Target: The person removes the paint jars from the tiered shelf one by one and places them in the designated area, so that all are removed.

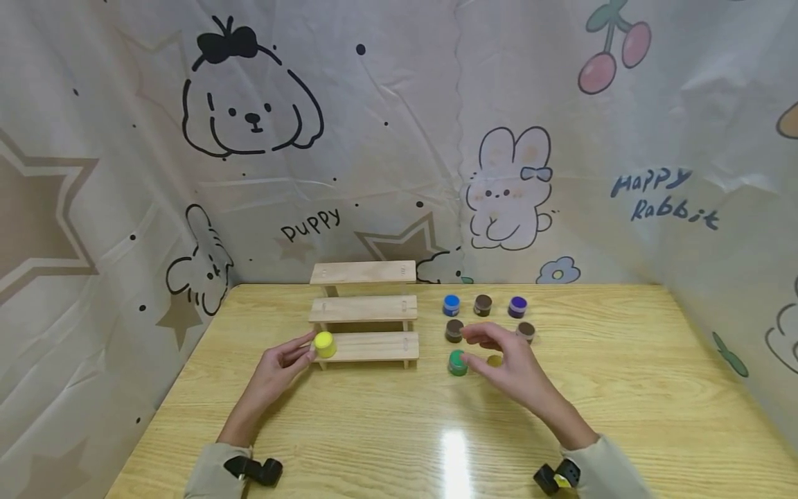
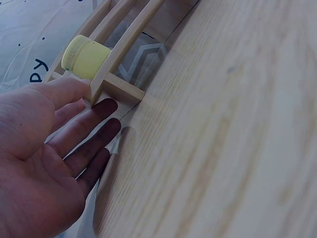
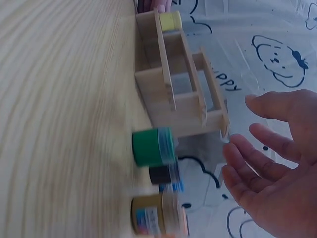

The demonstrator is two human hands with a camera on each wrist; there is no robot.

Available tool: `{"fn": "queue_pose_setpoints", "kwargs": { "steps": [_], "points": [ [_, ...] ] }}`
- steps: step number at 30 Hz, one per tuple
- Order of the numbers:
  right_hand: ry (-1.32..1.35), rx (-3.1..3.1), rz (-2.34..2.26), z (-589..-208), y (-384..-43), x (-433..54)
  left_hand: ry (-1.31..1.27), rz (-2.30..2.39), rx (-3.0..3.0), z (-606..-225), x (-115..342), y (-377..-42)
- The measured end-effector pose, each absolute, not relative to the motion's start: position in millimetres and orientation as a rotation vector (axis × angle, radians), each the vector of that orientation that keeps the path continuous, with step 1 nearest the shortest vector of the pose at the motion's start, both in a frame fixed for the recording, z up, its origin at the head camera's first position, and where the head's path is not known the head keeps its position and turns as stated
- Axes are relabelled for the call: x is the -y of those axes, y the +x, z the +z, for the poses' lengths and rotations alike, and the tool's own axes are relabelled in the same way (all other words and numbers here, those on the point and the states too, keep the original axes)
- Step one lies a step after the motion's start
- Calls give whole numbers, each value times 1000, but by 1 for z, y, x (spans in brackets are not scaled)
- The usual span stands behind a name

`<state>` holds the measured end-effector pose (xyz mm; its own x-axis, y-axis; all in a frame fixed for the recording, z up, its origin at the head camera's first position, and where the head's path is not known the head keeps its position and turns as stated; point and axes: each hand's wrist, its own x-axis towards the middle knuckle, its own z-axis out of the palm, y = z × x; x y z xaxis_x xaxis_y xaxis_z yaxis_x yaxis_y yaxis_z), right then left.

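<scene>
A three-tier wooden step rack [image 1: 380,344] stands on the table, and a yellow paint jar [image 1: 325,344] sits at the left end of its lowest step. My left hand [image 1: 282,365] is at that end, thumb and fingertips right by the shelf's edge and the jar; its other fingers [image 2: 94,144] extend loosely below the shelf in the left wrist view. Over the loose jars on the right hovers my right hand [image 1: 514,364], fingers spread and relaxed, nothing between them. Its thumb overlaps a green jar [image 1: 458,363] in the head view. A mustard-yellow jar [image 1: 494,361] is partly hidden beneath it.
Behind the right hand stand a blue jar [image 1: 451,305], a dark brown jar [image 1: 483,305] and a purple jar [image 1: 517,307]. Two more brownish jars, a left one [image 1: 454,330] and a right one [image 1: 526,332], flank the fingers. A printed curtain [image 1: 399,138] hangs along the table's back edge.
</scene>
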<state>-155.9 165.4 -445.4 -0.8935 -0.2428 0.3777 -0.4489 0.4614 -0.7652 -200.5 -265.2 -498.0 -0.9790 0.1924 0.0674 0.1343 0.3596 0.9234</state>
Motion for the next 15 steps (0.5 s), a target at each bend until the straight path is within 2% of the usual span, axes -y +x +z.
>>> {"fn": "queue_pose_setpoints", "kwargs": {
  "steps": [15],
  "points": [
    [674, 2454, 1509, -437, -168, -111, 288, 1715, -2547, -497, 264, -201]
  ]
}}
